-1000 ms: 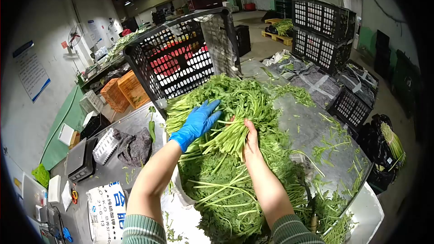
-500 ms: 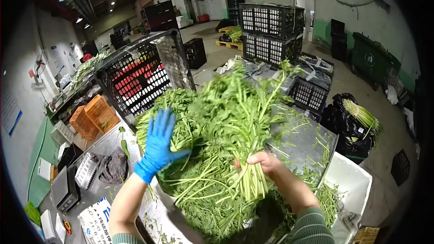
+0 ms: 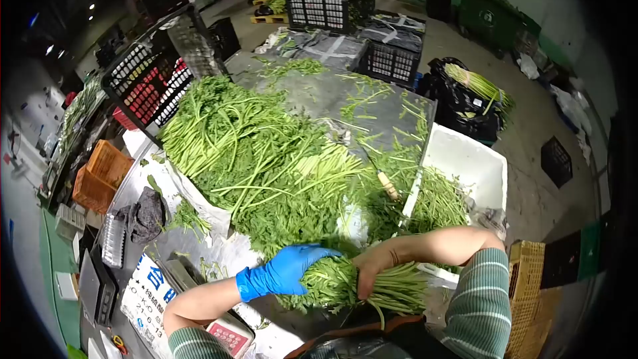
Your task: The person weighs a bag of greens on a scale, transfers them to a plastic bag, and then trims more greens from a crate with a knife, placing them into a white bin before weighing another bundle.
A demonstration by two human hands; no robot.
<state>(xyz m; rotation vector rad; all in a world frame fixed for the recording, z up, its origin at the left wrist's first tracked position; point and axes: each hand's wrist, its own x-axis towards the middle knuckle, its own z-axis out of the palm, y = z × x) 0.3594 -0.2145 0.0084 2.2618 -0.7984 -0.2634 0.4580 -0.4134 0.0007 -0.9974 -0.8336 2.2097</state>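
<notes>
Close to my body, a bunch of leafy greens lies sideways, leaves to the left and cut stems to the right. My left hand, in a blue glove, is closed around the leafy end. The bare right hand grips the bunch near its middle, thumb over the stems. Beyond both hands, a large heap of the same greens covers the metal table. A wooden-handled tool, its working end hard to make out, rests right of the heap.
On the right stands a white foam box with loose greens. A black crate leans at the heap's far left. Left on the table are a dark cloth and a printed white sack. Stacked crates stand behind.
The right hand has brought the bunch down from above the heap toward my body, turning it sideways. My left hand, spread before, has closed on its leaves. The view has tilted down.
</notes>
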